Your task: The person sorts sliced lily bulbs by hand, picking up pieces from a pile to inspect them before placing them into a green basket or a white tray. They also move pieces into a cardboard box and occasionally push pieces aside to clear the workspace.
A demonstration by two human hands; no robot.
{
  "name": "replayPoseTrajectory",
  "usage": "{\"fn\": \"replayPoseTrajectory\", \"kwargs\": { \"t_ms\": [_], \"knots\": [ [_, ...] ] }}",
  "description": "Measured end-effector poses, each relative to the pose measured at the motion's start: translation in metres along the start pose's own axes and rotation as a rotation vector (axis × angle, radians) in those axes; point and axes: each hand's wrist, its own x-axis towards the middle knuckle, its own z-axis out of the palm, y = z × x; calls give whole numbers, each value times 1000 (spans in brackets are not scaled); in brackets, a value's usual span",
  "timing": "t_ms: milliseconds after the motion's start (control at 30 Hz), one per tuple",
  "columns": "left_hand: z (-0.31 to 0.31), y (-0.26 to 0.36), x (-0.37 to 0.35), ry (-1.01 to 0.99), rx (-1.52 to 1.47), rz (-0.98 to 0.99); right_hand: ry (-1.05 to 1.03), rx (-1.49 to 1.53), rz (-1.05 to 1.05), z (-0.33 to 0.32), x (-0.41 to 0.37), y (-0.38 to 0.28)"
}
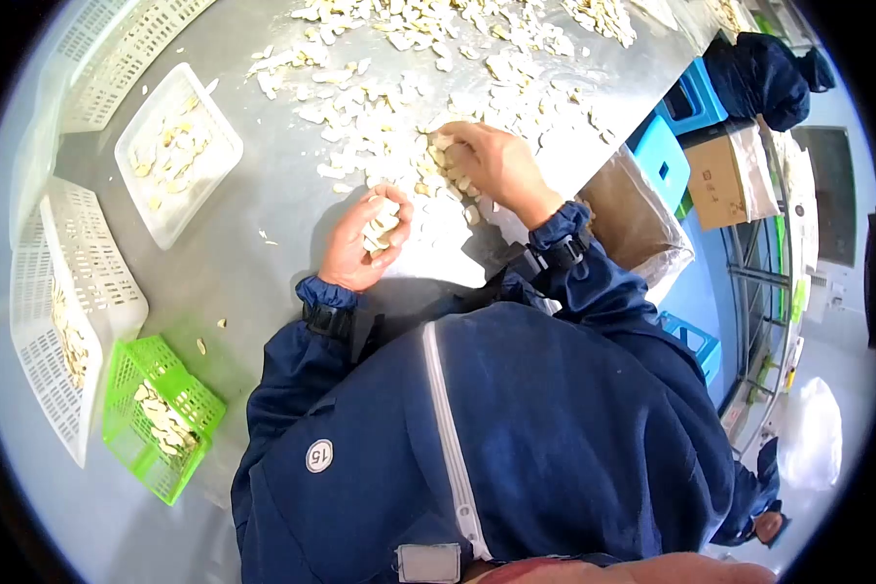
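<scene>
Pale, flat slices [409, 58] lie scattered in heaps over the grey metal table [253, 214]. My left hand [360, 243] is closed around a small stack of these slices, held just above the table near its front edge. My right hand [496, 161] lies on the near edge of the heap, its fingers curled over a few slices [445, 161]. Both arms are in dark blue sleeves with tight cuffs.
A white basket [175, 151] with some slices sits left of my hands. Larger white crates [68, 311] stand at the far left, with a green basket [156, 419] of slices below them. Blue stools [667, 156], a cardboard box [725, 180] and a brown bag [638, 219] are right of the table. Another person's sleeve [754, 487] shows at lower right.
</scene>
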Motion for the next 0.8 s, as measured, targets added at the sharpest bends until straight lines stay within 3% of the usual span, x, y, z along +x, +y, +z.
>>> {"fn": "replayPoseTrajectory", "kwargs": {
  "t_ms": [200,367,467,600,700,800],
  "knots": [
    [0,-1,2,14,3,-13,62,-95,133,-28,-20,13],
    [0,-1,3,8,6,-14,115,-97,-73,-8,-10,10],
    [2,0,0,28,4,-9,45,-162,-147,1,4,4],
    [1,-1,1,6,5,14,40,-183,-52,8,12,12],
    [-3,-1,0,-22,-7,-22,-9,-19,-60,-3,13,0],
    [0,-2,0,-26,14,-11,-44,-95,-113,-1,14,-9]
  ]
}}
